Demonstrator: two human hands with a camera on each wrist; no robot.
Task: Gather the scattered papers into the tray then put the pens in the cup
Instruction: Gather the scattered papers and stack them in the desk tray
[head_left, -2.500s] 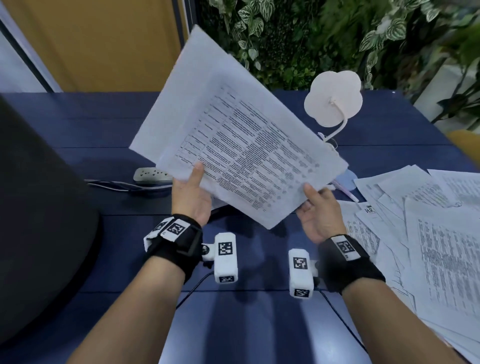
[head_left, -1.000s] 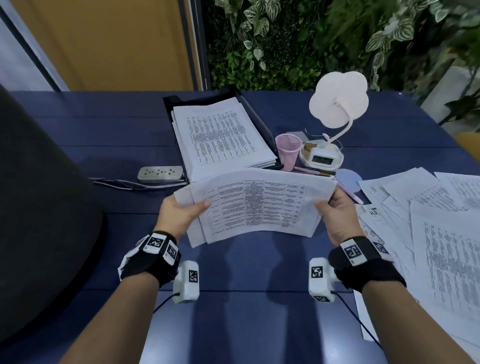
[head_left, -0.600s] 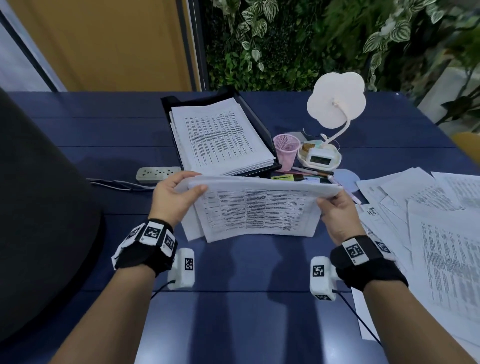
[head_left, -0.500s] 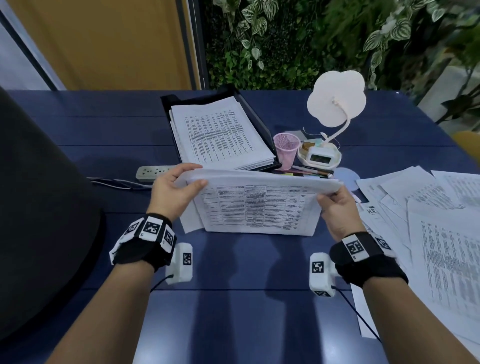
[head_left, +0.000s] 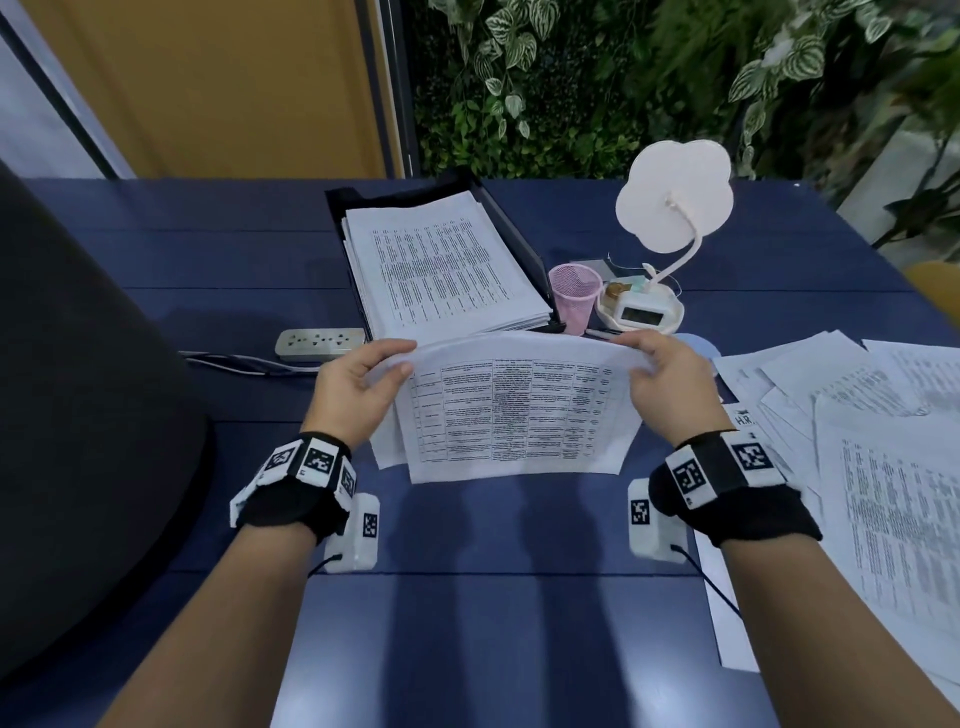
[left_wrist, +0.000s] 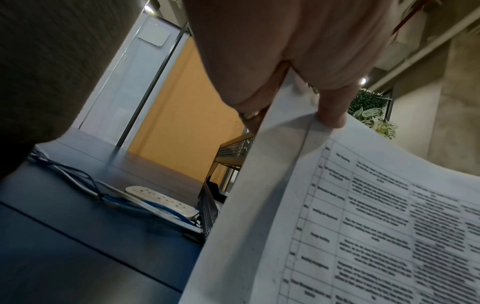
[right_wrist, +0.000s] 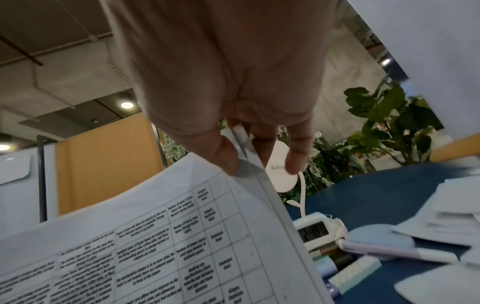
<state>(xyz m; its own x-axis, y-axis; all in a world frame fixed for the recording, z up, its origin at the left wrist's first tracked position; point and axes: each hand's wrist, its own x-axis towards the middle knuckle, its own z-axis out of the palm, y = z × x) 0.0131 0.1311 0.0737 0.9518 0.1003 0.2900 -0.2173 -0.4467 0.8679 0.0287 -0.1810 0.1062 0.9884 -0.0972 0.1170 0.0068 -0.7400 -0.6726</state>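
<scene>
Blue table (head_left: 156, 249), black tray (head_left: 511, 228) far-centre, half full. Left hand (head_left: 353, 387) and right hand (head_left: 670, 389) pinch the paper sheaf (head_left: 519, 410) upright just near of it. Best square the edges, then lay it flat. Pink cup (head_left: 574, 296) waits, right of tray.

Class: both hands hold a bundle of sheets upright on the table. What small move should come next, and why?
Probably lift the bundle forward onto the tray: the left hand and right hand grip its top corners, and the tray's stack lies just behind.
</scene>
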